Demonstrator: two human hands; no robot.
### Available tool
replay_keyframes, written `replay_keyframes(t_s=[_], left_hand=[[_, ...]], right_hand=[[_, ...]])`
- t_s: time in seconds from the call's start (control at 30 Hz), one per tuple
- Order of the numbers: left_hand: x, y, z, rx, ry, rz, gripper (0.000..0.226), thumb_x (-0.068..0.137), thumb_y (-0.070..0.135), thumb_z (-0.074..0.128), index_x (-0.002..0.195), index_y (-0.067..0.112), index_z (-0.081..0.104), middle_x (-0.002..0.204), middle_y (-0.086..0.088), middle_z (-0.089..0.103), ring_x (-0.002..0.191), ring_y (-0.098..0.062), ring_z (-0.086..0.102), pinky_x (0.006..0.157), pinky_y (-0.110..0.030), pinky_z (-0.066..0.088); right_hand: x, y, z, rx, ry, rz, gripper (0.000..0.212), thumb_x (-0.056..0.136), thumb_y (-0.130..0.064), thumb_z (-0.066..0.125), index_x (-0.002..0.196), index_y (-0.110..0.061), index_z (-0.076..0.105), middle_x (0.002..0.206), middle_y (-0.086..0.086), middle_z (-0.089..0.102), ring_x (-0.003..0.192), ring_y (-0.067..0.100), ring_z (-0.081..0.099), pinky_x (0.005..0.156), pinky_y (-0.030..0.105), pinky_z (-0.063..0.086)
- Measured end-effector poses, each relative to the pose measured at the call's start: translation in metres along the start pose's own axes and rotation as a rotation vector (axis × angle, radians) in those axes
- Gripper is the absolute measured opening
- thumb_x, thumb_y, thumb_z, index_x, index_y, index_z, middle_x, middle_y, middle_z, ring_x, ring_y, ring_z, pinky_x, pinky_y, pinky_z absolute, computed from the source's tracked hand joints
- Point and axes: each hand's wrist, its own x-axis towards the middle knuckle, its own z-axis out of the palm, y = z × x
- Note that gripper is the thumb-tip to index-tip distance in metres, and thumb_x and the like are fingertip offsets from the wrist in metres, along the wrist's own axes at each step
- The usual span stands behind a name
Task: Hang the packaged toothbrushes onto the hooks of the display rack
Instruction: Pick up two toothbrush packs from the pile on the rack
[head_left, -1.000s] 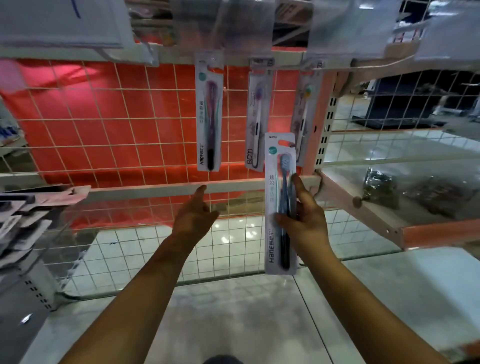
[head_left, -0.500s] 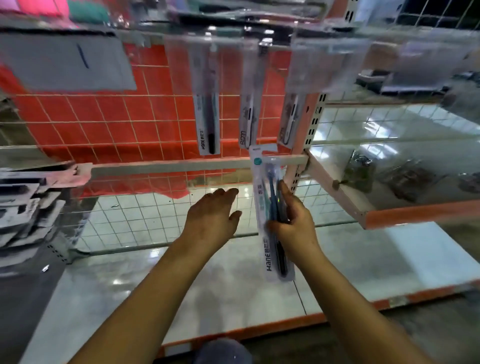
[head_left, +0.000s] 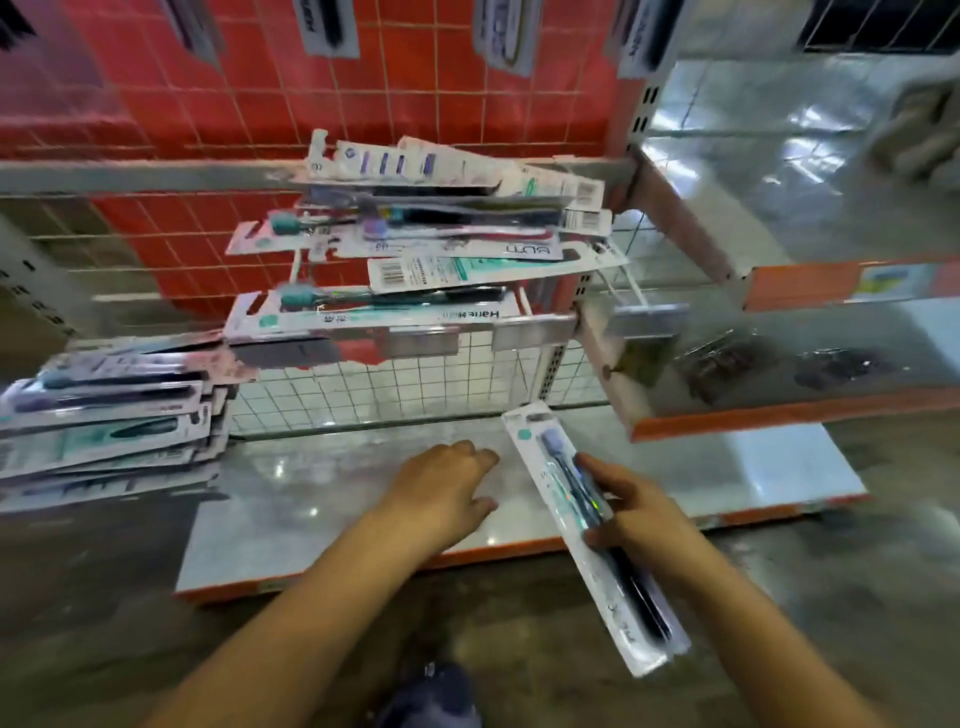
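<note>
Both hands forward on outstretched arms: left (head_left: 444, 486) loosely curled, empty; right (head_left: 631, 512) gripping a packaged toothbrush (head_left: 587, 525)

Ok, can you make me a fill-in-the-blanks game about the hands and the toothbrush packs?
1. The right hand holds one ____ toothbrush.
2. The left hand holds ____.
3. The grid wall behind the rack is coloured ____.
4. A pile of packs lies on the person's ____ side.

Missing words: packaged; nothing; red; left
</note>
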Motion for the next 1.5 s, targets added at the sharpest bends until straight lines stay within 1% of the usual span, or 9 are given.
replay_keyframes(t_s=[0.13, 0.23, 0.43, 0.6, 0.77, 0.97, 1.1, 1.23, 1.5], left_hand=[[-0.033, 0.016, -0.034, -0.074, -0.053, -0.012, 0.052, 0.091, 0.041, 0.053, 0.139, 0.030, 0.037, 0.142, 0.005, 0.042, 0.125, -0.016, 0.043, 0.102, -0.031, 0.038], [-0.052, 0.024, -0.060, -0.189, -0.020, -0.012, 0.049, 0.089, 0.039, 0.057, 0.135, 0.031, 0.043, 0.135, 0.007, 0.049, 0.115, -0.010, 0.049, 0.093, -0.023, 0.040], [-0.067, 0.026, -0.116, -0.232, 0.088, 0.023, 0.046, 0.088, 0.038, 0.060, 0.131, 0.028, 0.049, 0.127, 0.007, 0.055, 0.107, -0.007, 0.054, 0.084, -0.020, 0.043], [-0.056, 0.011, -0.161, -0.199, 0.141, 0.104, 0.046, 0.089, 0.036, 0.059, 0.132, 0.028, 0.049, 0.128, 0.008, 0.054, 0.103, -0.004, 0.052, 0.081, -0.018, 0.040], [-0.036, -0.017, -0.205, -0.116, 0.267, 0.118, 0.046, 0.090, 0.040, 0.056, 0.133, 0.028, 0.048, 0.130, 0.006, 0.054, 0.112, -0.012, 0.052, 0.093, -0.028, 0.042], [-0.017, -0.029, -0.245, -0.033, 0.396, 0.180, 0.043, 0.092, 0.040, 0.052, 0.132, 0.024, 0.049, 0.130, 0.003, 0.054, 0.118, -0.017, 0.050, 0.096, -0.032, 0.042], [-0.008, -0.026, -0.246, -0.053, 0.387, 0.215, 0.042, 0.091, 0.041, 0.052, 0.130, 0.025, 0.050, 0.128, 0.005, 0.055, 0.117, -0.017, 0.051, 0.095, -0.034, 0.044], [0.001, -0.021, -0.244, -0.049, 0.353, 0.226, 0.041, 0.091, 0.042, 0.052, 0.128, 0.026, 0.051, 0.125, 0.004, 0.056, 0.114, -0.017, 0.053, 0.094, -0.037, 0.045], [0.012, -0.001, -0.249, -0.043, 0.339, 0.251, 0.046, 0.092, 0.042, 0.052, 0.134, 0.026, 0.046, 0.134, 0.007, 0.051, 0.120, -0.013, 0.049, 0.100, -0.031, 0.041]], right_hand=[[-0.046, -0.015, -0.017, -0.044, -0.084, 0.028, 0.086, 0.064, 0.013, 0.066, 0.133, -0.035, 0.048, 0.123, 0.002, 0.055, 0.098, 0.021, 0.060, 0.066, 0.021, 0.047], [-0.071, -0.035, -0.029, -0.063, -0.090, -0.018, 0.085, 0.069, 0.016, 0.063, 0.129, -0.042, 0.045, 0.117, -0.003, 0.056, 0.100, 0.018, 0.057, 0.071, 0.017, 0.047], [-0.090, -0.083, -0.040, -0.056, -0.048, -0.155, 0.084, 0.067, 0.018, 0.063, 0.128, -0.037, 0.047, 0.106, -0.014, 0.056, 0.093, 0.007, 0.055, 0.085, 0.025, 0.045], [-0.077, -0.129, -0.037, 0.002, 0.013, -0.276, 0.085, 0.065, 0.018, 0.067, 0.116, -0.048, 0.046, 0.111, -0.011, 0.056, 0.104, 0.017, 0.057, 0.092, 0.031, 0.047], [-0.059, -0.176, -0.026, 0.157, 0.098, -0.416, 0.088, 0.062, 0.019, 0.067, 0.112, -0.052, 0.051, 0.116, -0.008, 0.059, 0.094, 0.013, 0.060, 0.074, 0.027, 0.050], [-0.052, -0.218, -0.017, 0.316, 0.183, -0.582, 0.084, 0.069, 0.029, 0.056, 0.119, -0.037, 0.047, 0.121, -0.010, 0.056, 0.091, 0.001, 0.062, 0.067, 0.017, 0.052], [-0.046, -0.226, -0.012, 0.322, 0.263, -0.754, 0.078, 0.071, 0.018, 0.062, 0.124, -0.037, 0.045, 0.139, -0.005, 0.045, 0.122, 0.011, 0.051, 0.094, 0.032, 0.050], [-0.042, -0.229, -0.015, 0.310, 0.341, -0.824, 0.076, 0.065, -0.003, 0.060, 0.127, -0.042, 0.040, 0.133, -0.019, 0.044, 0.126, 0.012, 0.047, 0.099, 0.038, 0.046], [-0.030, -0.231, -0.044, 0.305, 0.475, -0.872, 0.083, 0.068, -0.007, 0.062, 0.134, -0.051, 0.037, 0.145, -0.001, 0.041, 0.136, 0.022, 0.036, 0.107, 0.053, 0.035]])
